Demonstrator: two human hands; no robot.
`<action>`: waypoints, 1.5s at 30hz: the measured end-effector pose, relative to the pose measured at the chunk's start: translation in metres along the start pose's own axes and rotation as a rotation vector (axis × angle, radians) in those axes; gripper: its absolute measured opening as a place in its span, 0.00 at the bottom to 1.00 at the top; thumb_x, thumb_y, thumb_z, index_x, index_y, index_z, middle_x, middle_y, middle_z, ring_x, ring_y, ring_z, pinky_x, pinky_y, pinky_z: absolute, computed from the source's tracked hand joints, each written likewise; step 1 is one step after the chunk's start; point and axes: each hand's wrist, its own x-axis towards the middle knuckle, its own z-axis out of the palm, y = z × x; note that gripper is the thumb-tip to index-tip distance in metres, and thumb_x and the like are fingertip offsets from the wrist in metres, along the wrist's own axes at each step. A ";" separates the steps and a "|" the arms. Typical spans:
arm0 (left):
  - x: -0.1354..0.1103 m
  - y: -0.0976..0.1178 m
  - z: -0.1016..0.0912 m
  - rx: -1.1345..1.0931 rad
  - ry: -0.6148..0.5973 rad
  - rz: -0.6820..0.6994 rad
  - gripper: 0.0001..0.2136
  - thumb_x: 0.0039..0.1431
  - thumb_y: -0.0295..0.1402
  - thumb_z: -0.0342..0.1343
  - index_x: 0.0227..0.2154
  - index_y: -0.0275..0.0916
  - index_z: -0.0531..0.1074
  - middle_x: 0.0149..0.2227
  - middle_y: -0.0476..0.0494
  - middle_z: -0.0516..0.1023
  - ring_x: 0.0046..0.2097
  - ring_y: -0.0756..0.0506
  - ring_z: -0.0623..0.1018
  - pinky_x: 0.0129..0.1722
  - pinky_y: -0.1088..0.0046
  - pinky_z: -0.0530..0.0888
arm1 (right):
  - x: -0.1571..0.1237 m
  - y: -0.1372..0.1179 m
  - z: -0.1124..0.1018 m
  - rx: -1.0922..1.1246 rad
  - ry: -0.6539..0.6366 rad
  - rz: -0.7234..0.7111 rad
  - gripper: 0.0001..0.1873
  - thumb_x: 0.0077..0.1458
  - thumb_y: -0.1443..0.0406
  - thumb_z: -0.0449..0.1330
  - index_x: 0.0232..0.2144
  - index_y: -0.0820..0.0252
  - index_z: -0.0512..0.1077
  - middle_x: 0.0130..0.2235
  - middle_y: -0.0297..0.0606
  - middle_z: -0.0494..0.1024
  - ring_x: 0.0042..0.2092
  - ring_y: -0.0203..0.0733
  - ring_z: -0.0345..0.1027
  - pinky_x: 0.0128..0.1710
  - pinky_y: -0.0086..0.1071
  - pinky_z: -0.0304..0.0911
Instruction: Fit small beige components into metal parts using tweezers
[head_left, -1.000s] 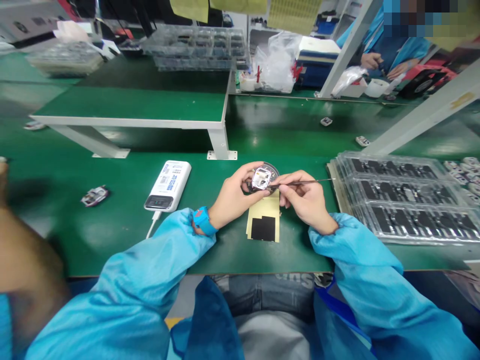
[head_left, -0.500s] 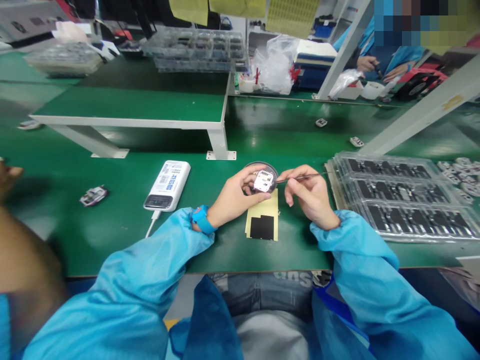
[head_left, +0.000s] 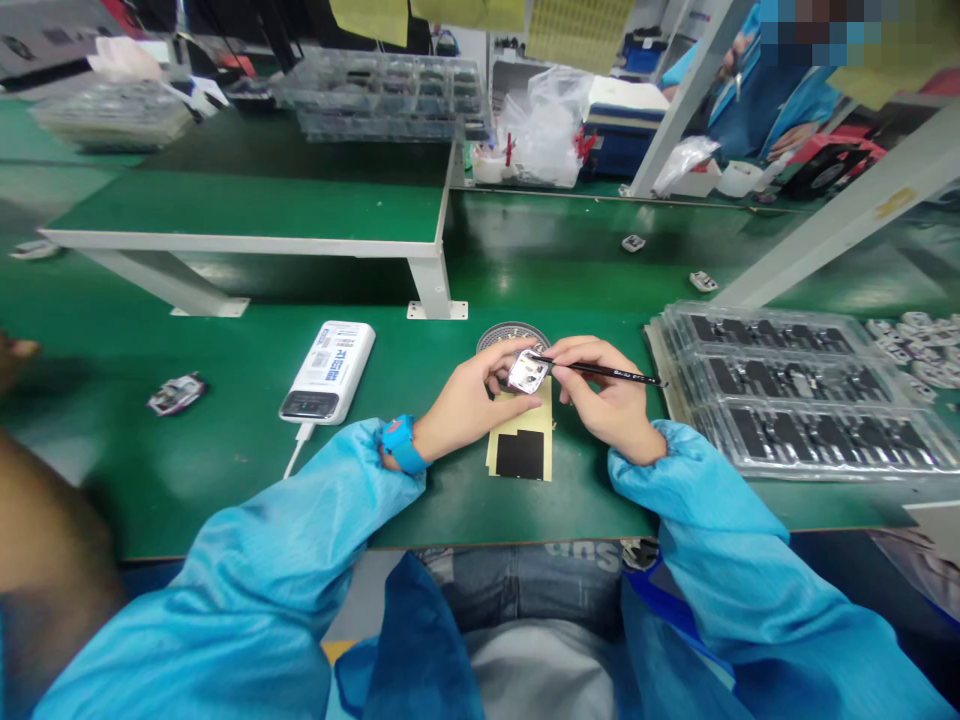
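My left hand (head_left: 466, 400) pinches a small square silver part (head_left: 527, 371) between thumb and fingers above the green bench. My right hand (head_left: 609, 397) grips thin black tweezers (head_left: 611, 373), whose tips touch the part's right edge while the handle points right. Under both hands lies a yellow backing sheet (head_left: 522, 442) carrying black square pads. A round grey dish (head_left: 512, 335) sits just behind the part, half hidden by my fingers.
A white power bank (head_left: 328, 370) with a cable lies to the left. Clear trays of black parts (head_left: 795, 395) are stacked on the right. A small loose part (head_left: 175, 393) lies far left. A raised green shelf (head_left: 247, 215) stands behind. Another person works at the far right.
Both hands have drawn slightly nearer and lower, off the round dish. The tweezers have swung so the handle points right and down, tips still at the part.
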 end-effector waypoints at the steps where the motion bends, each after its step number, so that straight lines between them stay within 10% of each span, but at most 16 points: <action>1: 0.000 0.000 0.000 -0.001 0.001 0.001 0.32 0.54 0.36 0.72 0.62 0.44 0.72 0.50 0.41 0.83 0.41 0.44 0.80 0.37 0.66 0.76 | 0.000 0.000 0.000 -0.001 0.001 0.002 0.04 0.62 0.61 0.67 0.39 0.53 0.78 0.46 0.43 0.82 0.47 0.48 0.79 0.38 0.43 0.80; 25: 0.004 -0.002 -0.001 -0.351 -0.120 -0.130 0.36 0.49 0.34 0.76 0.61 0.39 0.71 0.52 0.37 0.83 0.52 0.40 0.83 0.47 0.68 0.79 | 0.005 0.004 0.010 0.324 0.120 0.283 0.17 0.57 0.54 0.72 0.38 0.57 0.74 0.40 0.37 0.85 0.18 0.26 0.63 0.15 0.26 0.57; 36: 0.004 -0.008 -0.001 -0.297 -0.079 -0.241 0.34 0.45 0.35 0.77 0.55 0.40 0.70 0.51 0.39 0.84 0.50 0.41 0.83 0.48 0.68 0.79 | 0.016 0.006 0.001 0.239 0.181 0.359 0.25 0.55 0.42 0.68 0.39 0.56 0.74 0.37 0.36 0.81 0.22 0.31 0.64 0.20 0.30 0.58; 41: 0.010 -0.007 -0.003 -0.368 -0.025 -0.313 0.35 0.40 0.33 0.79 0.53 0.41 0.70 0.48 0.42 0.84 0.46 0.45 0.83 0.44 0.73 0.79 | 0.020 0.007 -0.010 0.205 0.346 0.210 0.31 0.63 0.39 0.57 0.26 0.59 0.70 0.39 0.41 0.80 0.39 0.37 0.74 0.39 0.32 0.71; 45: 0.010 0.006 -0.007 -0.393 -0.011 -0.392 0.29 0.48 0.39 0.75 0.51 0.40 0.73 0.39 0.44 0.83 0.34 0.48 0.80 0.29 0.79 0.73 | -0.003 -0.029 -0.027 0.222 0.424 0.240 0.26 0.65 0.40 0.55 0.42 0.56 0.73 0.32 0.34 0.74 0.31 0.36 0.68 0.34 0.33 0.70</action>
